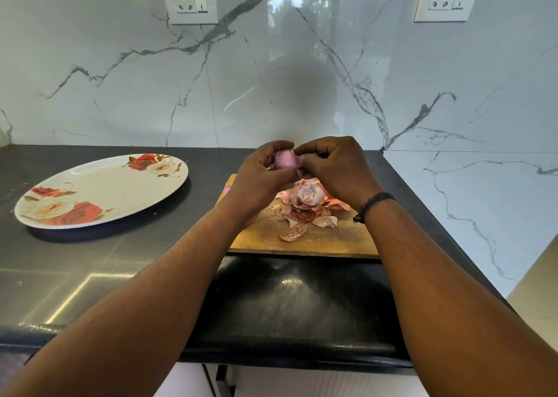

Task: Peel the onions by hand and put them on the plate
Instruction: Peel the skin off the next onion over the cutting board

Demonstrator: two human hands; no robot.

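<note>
Holding a small, smooth purple onion [286, 160] above the wooden board [326, 236], we curl left hand [261, 174] around it while right hand [333, 167] fingertips pinch its light, slippery, papery skin.

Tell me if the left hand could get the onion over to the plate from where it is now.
Probably yes. The left hand holds the onion above the cutting board, and the plate lies on its side of the counter with only bare counter between them.
</note>
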